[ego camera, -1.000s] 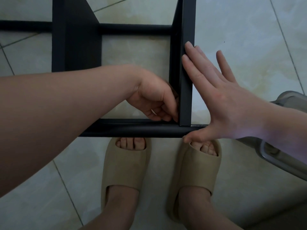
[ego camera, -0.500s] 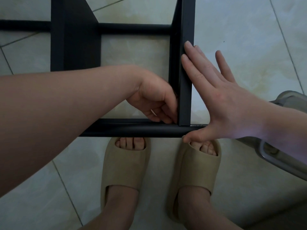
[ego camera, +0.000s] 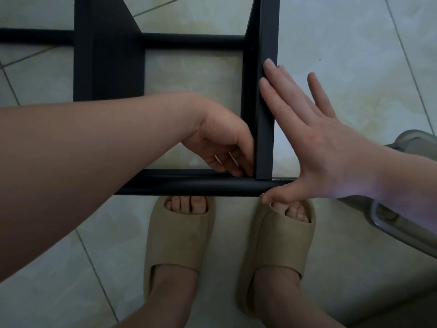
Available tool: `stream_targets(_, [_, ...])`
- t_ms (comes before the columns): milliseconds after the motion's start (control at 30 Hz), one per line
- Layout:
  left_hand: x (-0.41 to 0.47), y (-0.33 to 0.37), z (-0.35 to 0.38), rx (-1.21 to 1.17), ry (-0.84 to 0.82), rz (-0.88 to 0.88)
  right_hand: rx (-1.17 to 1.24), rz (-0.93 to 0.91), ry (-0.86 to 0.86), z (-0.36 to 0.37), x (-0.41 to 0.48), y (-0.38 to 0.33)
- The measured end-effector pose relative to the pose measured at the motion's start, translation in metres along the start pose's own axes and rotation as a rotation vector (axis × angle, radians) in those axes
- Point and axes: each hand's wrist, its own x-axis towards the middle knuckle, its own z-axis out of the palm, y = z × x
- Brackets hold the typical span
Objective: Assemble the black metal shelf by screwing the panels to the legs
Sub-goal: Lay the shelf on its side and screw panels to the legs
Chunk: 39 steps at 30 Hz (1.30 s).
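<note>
Head view: you look straight down on the black metal shelf (ego camera: 268, 24), which lies on the tiled floor (ego camera: 354, 67) just ahead of your sandals (ego camera: 179, 235). Two panels, the left panel (ego camera: 108, 58) and the right panel (ego camera: 263, 138), stand between the far leg (ego camera: 189, 41) and the near leg (ego camera: 189, 185), so the frame is already roughed together.

Your right hand (ego camera: 314, 143) is flat, with straight fingers pressed against the outer face of the right panel and the thumb on the end of the near leg. Your left hand (ego camera: 222, 143) has its fingers curled into the inner corner where that panel meets the near leg. I cannot tell whether it pinches a screw, since none shows.

My judgement is that you are fastening this corner. No screw heads are visible, so I cannot say which joints are tight. No box or tray of screws is in view. A grey rimmed object (ego camera: 390, 230) sits behind your right forearm, and neither what it is nor what it holds can be made out.
</note>
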Motion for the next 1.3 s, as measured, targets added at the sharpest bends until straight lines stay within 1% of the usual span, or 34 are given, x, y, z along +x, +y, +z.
stream_targets(133, [0.0014, -0.0006, 0.0025, 0.03, 0.002, -0.012, 0.003, 0.002, -0.002, -0.0003, -0.0002, 0.0001])
stream_targets(400, [0.0013, -0.0011, 0.0007, -0.032, -0.005, 0.032, 0.0, 0.007, -0.009, -0.001, 0.0001, -0.0006])
stream_targets(500, [0.0011, -0.0016, -0.0004, -0.043, -0.003, 0.015, -0.001, 0.009, -0.014, -0.0011, 0.0004, -0.0011])
stream_targets(667, [0.0032, -0.0013, 0.0009, 0.006, 0.008, -0.008, -0.003, 0.013, -0.017, -0.0016, 0.0005, -0.0013])
stream_targets(900, [0.0033, -0.0011, -0.0002, -0.036, -0.002, 0.025, 0.0, 0.012, -0.012, -0.0017, 0.0004, -0.0007])
stream_targets(1067, [0.0004, -0.0016, -0.0016, -0.045, -0.012, 0.0, 0.003, 0.011, -0.01, -0.0015, 0.0004, -0.0007])
stream_targets(1167, [0.0014, -0.001, 0.0, -0.003, -0.002, -0.027, -0.001, 0.01, -0.012, -0.0012, 0.0006, -0.0007])
stream_targets(1300, [0.0035, -0.0005, 0.0015, 0.004, 0.016, -0.023, 0.003, 0.012, -0.01, -0.0009, 0.0004, -0.0008])
